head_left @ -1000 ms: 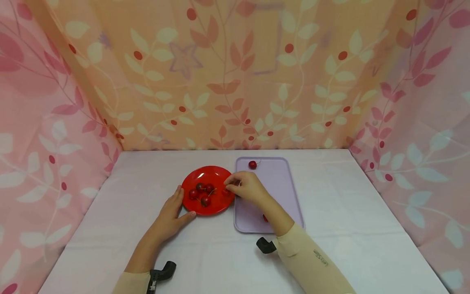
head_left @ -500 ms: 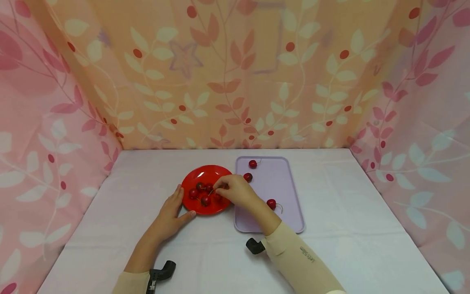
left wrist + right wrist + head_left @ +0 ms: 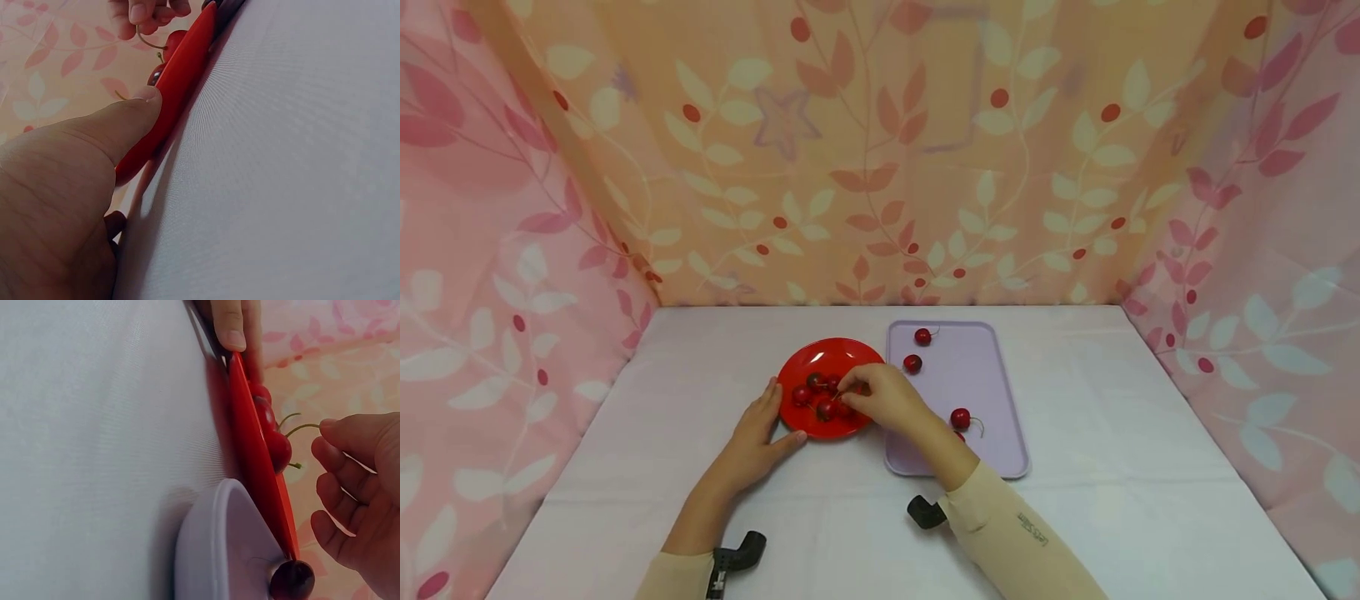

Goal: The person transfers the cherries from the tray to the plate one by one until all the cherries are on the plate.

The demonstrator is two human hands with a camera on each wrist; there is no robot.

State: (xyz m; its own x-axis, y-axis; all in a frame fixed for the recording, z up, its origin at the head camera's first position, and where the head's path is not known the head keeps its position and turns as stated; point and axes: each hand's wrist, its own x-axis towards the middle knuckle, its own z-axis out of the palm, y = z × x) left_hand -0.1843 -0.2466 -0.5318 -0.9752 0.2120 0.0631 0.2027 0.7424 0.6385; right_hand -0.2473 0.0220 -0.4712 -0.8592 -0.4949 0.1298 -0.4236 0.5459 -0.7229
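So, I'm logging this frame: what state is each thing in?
red plate: flat on table, holds cherries
left hand: open, thumb against plate rim
right hand: pinching a cherry stem over the plate
lilac tray: flat, cherries lying loose on it

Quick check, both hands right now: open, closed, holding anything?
Left hand: open, thumb and fingers resting against the red plate rim.
Right hand: pinching a cherry stem over the plate.

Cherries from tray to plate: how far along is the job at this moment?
Done: a cluster of cherries lies on the red plate. In hand: the right hand pinches a cherry stem over the plate; the left hand steadies its rim. Left: at least three cherries, one at, lie on the lilac tray.
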